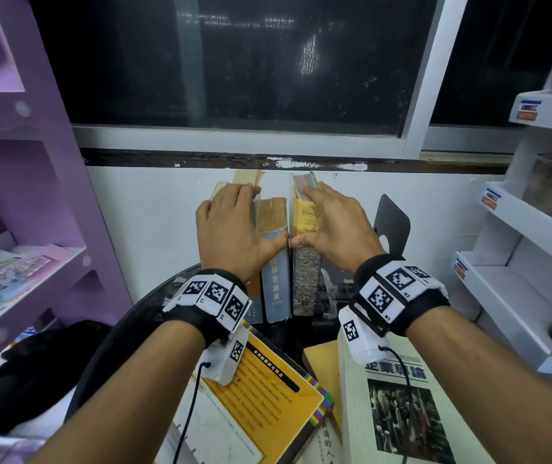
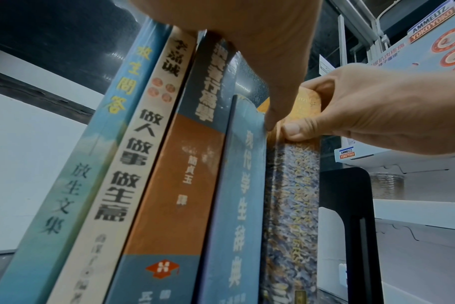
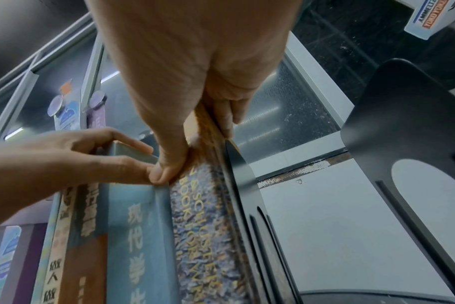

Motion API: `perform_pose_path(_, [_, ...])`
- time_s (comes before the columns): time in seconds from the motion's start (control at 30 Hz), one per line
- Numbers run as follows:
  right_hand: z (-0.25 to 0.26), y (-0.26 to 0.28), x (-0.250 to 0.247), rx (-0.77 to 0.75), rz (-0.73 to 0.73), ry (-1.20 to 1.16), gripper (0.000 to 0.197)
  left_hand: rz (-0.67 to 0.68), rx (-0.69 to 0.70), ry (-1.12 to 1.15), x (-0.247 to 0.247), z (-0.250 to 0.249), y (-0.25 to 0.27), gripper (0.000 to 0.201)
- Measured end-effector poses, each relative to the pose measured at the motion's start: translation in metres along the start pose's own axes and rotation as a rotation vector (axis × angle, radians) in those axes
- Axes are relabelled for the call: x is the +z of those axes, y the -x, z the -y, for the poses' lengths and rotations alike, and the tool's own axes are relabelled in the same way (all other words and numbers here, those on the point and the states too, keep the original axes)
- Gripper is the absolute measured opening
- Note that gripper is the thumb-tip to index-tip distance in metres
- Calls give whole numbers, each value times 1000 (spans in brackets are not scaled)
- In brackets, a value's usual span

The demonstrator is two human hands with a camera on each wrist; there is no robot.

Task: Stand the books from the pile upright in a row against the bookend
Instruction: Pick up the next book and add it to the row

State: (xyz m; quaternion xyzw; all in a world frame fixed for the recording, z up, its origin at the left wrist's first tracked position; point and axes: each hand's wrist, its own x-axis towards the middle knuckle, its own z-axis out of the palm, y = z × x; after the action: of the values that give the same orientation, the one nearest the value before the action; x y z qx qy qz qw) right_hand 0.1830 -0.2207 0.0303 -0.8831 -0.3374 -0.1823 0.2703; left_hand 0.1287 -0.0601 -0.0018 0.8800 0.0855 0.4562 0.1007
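The row can still go over. The black bookend point(image 1: 392, 222) stands apart from the mottled-spine book point(image 1: 306, 283), the book nearest it, so if I let go now I judge the whole row may lean toward that gap and slide. Squeezing unevenly could also splay the leftmost books, which already tilt away from the bookend in the left wrist view.

My right hand point(image 1: 333, 222) grasps the top of the mottled-spine book, thumb on the spine, fingers curled over its far cover on the bookend side. My left hand point(image 1: 231, 226) clasps the tops of the books farther from the bookend, thumb pressed to the blue dictionary point(image 1: 276, 289). More books point(image 1: 398, 396) lie flat nearer me than the bookend, waiting.
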Motion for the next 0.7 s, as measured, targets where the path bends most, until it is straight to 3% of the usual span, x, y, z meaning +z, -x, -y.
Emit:
perform_pose_path(0.43, [-5,1,15,-13,35,-4,93,29,14,-3,-3,3,0,77])
perform_pose_path(0.7, [-5,1,17,29,82,-42,110,75,62,-35,-9,12,-1,79])
